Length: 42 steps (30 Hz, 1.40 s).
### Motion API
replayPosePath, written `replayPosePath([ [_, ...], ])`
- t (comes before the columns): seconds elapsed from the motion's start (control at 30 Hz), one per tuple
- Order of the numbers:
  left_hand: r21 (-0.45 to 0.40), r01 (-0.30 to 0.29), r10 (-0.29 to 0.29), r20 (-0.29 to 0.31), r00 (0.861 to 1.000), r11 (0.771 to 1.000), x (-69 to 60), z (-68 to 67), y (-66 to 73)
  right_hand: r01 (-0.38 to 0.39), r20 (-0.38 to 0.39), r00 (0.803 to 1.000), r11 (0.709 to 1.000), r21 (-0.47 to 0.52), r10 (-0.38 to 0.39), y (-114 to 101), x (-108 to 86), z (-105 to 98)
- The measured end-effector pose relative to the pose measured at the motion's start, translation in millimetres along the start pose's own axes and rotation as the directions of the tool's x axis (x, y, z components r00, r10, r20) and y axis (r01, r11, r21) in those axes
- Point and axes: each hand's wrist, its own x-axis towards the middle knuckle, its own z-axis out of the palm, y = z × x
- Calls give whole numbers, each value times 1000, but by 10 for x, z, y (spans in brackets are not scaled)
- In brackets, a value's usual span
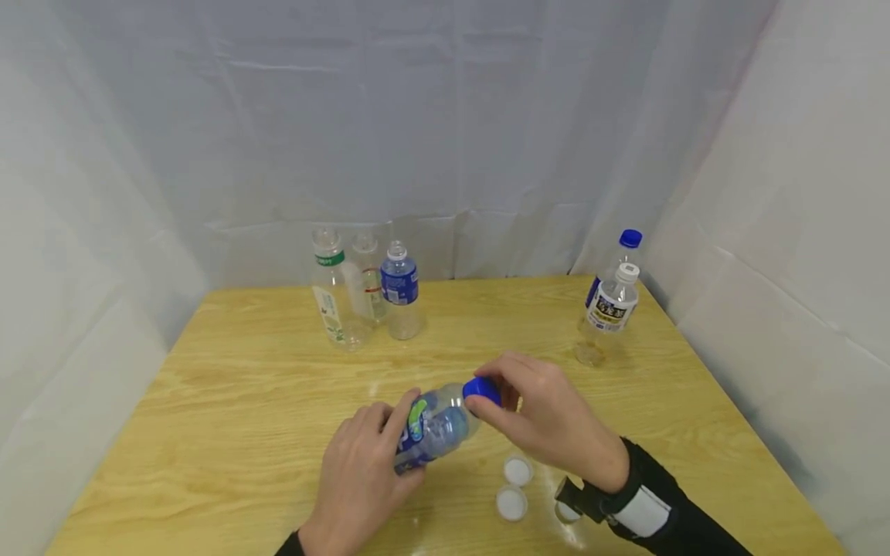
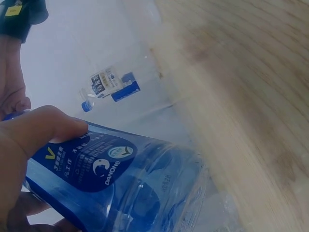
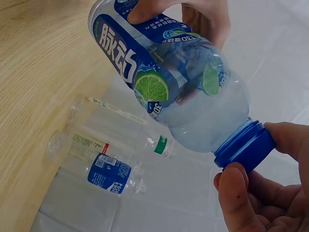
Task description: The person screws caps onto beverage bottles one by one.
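Observation:
A clear bottle with a blue label (image 1: 434, 425) is held tilted above the table, its capped end up and to the right. The left hand (image 1: 365, 471) wraps round its lower, labelled part; in the left wrist view the thumb lies across the blue label (image 2: 91, 164). Thumb and fingers of the right hand (image 1: 549, 413) pinch the blue cap (image 1: 481, 390). The right wrist view shows that cap (image 3: 246, 146) sitting on the bottle neck, with the right hand's fingertips (image 3: 234, 186) on its sides. Any gap under the cap cannot be made out.
Three uncapped bottles stand at the back left, one with a green neck band (image 1: 337, 309), one with a blue label (image 1: 399, 287). Two capped bottles, one white-capped (image 1: 607, 313), stand at the back right. White caps (image 1: 511, 503) lie near the right forearm. White sheeting (image 1: 417, 139) surrounds the table (image 1: 229, 409).

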Motion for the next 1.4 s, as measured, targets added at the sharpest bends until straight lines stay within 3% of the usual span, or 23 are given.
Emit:
replayPosePath([
  [0.3,-57,32,-31,25,999,998,52,14,18,-78,-5,997,996,51,79,15,21,-48],
  [0.43,-74,6,-8,-18,1000,997,64,40,16,-67,-33,997,995,79,69,42,28,-137],
  [0.6,-90,-46,36,-104,994,995,66,60,-12,-40,-130,991,999,0,39,118,42,-369],
  [0.8,-83,-66,57,-109,992,994,58,61,-52,-97,-182,981,986,-132,72,268,28,-724],
  [1.03,-107,-78,66,-107,992,991,47,65,-87,-187,-216,968,935,-300,125,515,-16,-1068],
  [1.17,-118,-80,67,-111,992,990,32,66,-93,-272,-202,957,891,-364,210,635,-87,-1223],
  [1.27,-119,-78,65,-110,992,990,26,64,-101,-359,-186,932,852,-381,310,716,-153,-1323],
  [1.4,-119,-74,61,-107,992,990,23,59,-113,-469,-170,882,794,-386,439,797,-238,-1453],
])
